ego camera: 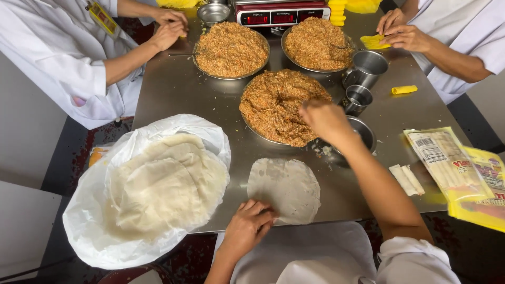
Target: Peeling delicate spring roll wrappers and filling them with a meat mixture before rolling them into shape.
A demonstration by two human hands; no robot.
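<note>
Fingers of the left hand [247, 225] lie curled and pressed flat on the near-left edge of the single wrapper [284, 188], pinning it down rather than gripping it. This round, pale wrapper lies flat on the steel table [179, 100] at the near edge, just right of the wrapper stack [160, 189], which rests in an opened white plastic bag [89, 221] overhanging the near-left corner.

Beyond the wrapper, the right hand [324, 118] reaches into the nearest filling tray [279, 105], at the centre of the table. Its fingers are bunched and dug into the shredded orange-brown filling at the right side of the mound; whether they have closed on a portion cannot be told, since the fingertips are buried.

Recommended practice, as a judgement:
1. Keep the left hand's pressure light and at the rim only, so that the thin sheet does not tear or slide.
2. Take a compact pinch of filling and lift it straight clear of the tray rim to limit the crumbs, some of which already lie between tray and wrapper.
3. Avoid brushing the small steel bowl [362, 132] and the two steel cups [363, 79] just right of the tray.

Cheese sticks [406, 179] and yellow packets [457, 168] lie toward the right edge. Along the far edge stand two more filling trays [231, 50] and a scale [281, 13], where other people's hands [168, 26] work.
</note>
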